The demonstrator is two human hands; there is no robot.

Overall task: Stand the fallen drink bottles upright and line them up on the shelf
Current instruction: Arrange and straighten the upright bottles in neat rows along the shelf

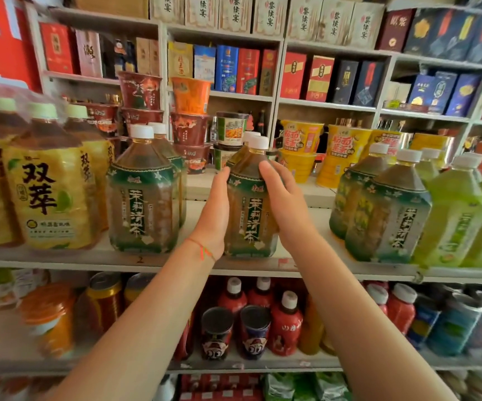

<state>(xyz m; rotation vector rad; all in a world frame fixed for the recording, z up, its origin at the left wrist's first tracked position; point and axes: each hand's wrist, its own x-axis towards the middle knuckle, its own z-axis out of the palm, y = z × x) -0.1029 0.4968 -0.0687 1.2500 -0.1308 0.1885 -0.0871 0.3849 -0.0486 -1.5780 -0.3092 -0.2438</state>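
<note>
- The fingers (274,180) of the right hand (287,206) lie nearly straight against the right shoulder of a green-labelled, white-capped plastic tea bottle (250,209), and the left hand (215,212) presses flat on its left side; neither hand curls round it, so both are open, steadying it between the palms.
- That bottle stands upright at the front of the white middle shelf (153,260), with another white cap showing just behind it.
- To its left stands a matching green-labelled tea bottle (143,198), well apart; to the right 2 more of the same kind (387,215) stand at a slight angle, next to light-green bottles (454,215). I see no bottle lying down in this view.
- Risk, as I judge it: held only by flat palms, the smooth bottle could slip or rock if 1 hand lets go first, and it stands close to the shelf's front edge.
- Sliding it sideways to close the gaps could knock a neighbour over.
- At far left sits a shrink-wrapped pack of yellow-labelled bottles (46,183).
- Behind, stacked instant-noodle cups (190,111) fill a raised ledge; boxed goods line the upper shelves.
- Below, red bottles and cans (286,322) crowd the lower shelf. It looks like a small shop.
</note>
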